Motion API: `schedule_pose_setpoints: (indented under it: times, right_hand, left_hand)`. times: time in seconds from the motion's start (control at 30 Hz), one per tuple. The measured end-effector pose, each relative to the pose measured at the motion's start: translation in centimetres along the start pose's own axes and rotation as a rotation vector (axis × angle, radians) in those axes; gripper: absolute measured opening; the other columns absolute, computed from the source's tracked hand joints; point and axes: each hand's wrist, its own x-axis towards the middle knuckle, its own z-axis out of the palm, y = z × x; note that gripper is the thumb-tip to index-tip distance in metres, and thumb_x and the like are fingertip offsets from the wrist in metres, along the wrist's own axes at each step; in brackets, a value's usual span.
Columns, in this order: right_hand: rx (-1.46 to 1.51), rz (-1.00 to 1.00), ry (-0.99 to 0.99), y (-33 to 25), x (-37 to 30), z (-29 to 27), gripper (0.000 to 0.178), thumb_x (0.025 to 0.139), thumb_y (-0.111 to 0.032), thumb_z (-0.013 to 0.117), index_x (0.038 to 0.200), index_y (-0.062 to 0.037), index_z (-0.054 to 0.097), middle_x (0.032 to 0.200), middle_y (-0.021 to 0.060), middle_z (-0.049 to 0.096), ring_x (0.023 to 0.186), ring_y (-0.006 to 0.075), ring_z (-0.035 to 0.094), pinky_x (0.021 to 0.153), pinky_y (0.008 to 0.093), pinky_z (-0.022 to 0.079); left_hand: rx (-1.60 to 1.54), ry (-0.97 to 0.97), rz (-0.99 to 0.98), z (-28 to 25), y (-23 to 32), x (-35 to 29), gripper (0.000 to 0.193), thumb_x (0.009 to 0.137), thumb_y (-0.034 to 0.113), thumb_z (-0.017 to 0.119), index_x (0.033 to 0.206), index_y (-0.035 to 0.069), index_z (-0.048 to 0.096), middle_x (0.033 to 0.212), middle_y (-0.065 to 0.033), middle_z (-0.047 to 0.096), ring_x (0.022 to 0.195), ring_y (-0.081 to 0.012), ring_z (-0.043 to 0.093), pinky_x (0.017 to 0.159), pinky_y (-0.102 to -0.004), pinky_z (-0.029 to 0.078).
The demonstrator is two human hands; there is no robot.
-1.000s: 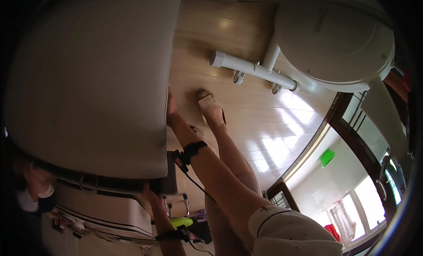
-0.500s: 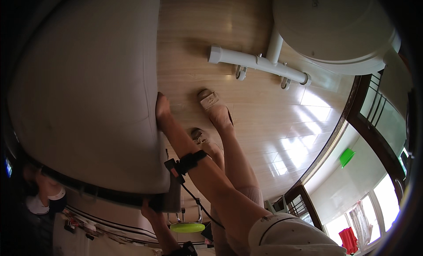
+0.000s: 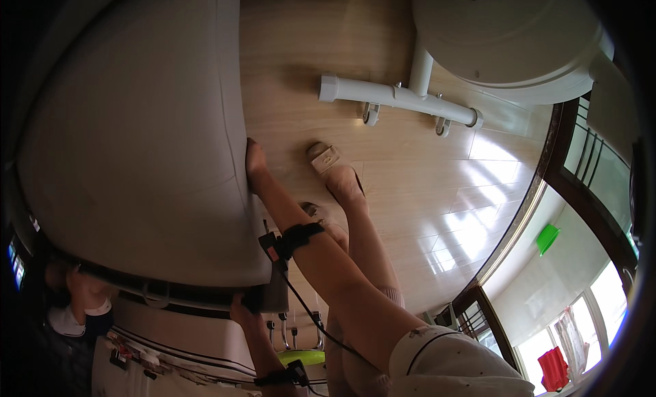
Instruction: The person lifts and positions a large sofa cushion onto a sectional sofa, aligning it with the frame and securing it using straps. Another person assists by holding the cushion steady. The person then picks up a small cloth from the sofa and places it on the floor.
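A large grey padded slab (image 3: 137, 144), like a mattress or couch top, fills the left of the head view. Against its right side my right hand (image 3: 256, 163) is closed on the edge, its fingers mostly hidden. My left hand (image 3: 241, 308) grips the near edge close to the corner, where a dark underside shows and the fingertips are hidden. A loop handle (image 3: 156, 294) sits on the dark edge strip. Black straps with small devices (image 3: 277, 247) and a cable are on both my forearms.
White tubular base (image 3: 383, 93) on casters stands at the far right under a round white body (image 3: 506, 42). My shoes (image 3: 324, 158) are on the wooden floor. A green-seated stool (image 3: 301, 357) is near my left arm. Another person's arm (image 3: 85, 294) shows at the lower left.
The slab's near edge and corner have shifted up and slightly right in view, and my left hand with them. More of the stool's legs shows. Both hands stay at the slab.
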Motion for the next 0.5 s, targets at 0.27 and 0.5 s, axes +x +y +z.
schedule_pose_setpoints:
  times: [0.27,0.5]
  right_hand:
    - [-0.182,-0.105,0.063,0.0,0.2,0.7,0.065,0.097,-0.047,0.033,0.127,0.0053,0.056,0.131,0.0277,0.055,0.122,0.0408,0.051,0.104,0.0419,0.036]
    - [-0.528,-0.291,-0.006,-5.3,-3.8,0.1,0.07,0.101,-0.052,0.021,0.131,0.0037,0.051,0.131,0.028,0.054,0.123,0.0449,0.047,0.105,0.0448,0.037]
  left_hand:
    - [0.055,-0.031,0.004,-1.7,-0.3,1.7,0.04,0.079,0.006,0.065,0.114,-0.01,0.056,0.112,-0.0161,0.059,0.099,-0.0308,0.06,0.084,-0.0427,0.052]
    - [0.86,0.236,1.052,3.9,3.3,-5.2,0.086,0.082,0.021,0.07,0.148,-0.003,0.021,0.148,-0.0235,0.031,0.131,-0.0383,0.039,0.108,-0.0468,0.037]
